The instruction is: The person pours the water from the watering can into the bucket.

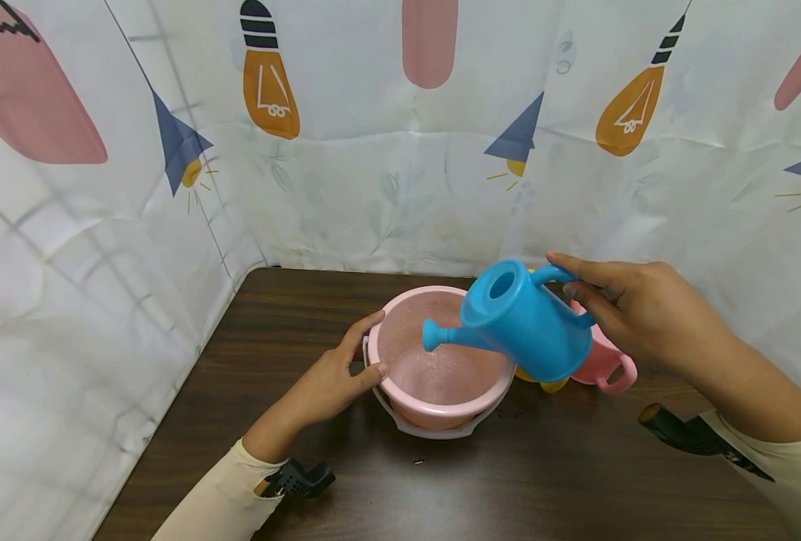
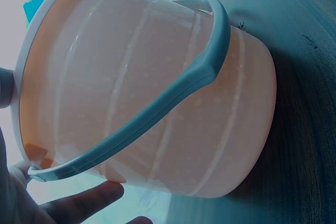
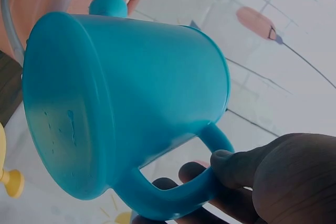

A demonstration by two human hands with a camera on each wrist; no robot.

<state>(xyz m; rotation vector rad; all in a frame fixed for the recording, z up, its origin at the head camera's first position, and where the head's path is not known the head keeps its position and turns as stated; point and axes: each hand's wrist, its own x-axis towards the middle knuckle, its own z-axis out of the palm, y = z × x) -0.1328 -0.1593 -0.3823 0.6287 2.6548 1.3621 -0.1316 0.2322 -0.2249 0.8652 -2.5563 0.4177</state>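
Note:
A blue watering can (image 1: 536,323) hangs tilted over the right side of a pink bucket (image 1: 441,410), its spout pointing down into it. My right hand (image 1: 651,315) grips the can's looped handle, with the thumb across it in the right wrist view. Water drops cling to the can's base. Faint streaks and ripples show inside the bucket below the spout. My left hand (image 1: 336,379) holds the bucket's left rim, thumb at the rim and fingers round the outside. The bucket's pale handle (image 2: 152,119) hangs down along its near side.
Behind the blue can stand a pink handled vessel (image 1: 620,373) and a yellow object (image 1: 554,385), both partly hidden. The dark wooden table (image 1: 387,496) meets a printed white curtain (image 1: 373,203) at the back and left.

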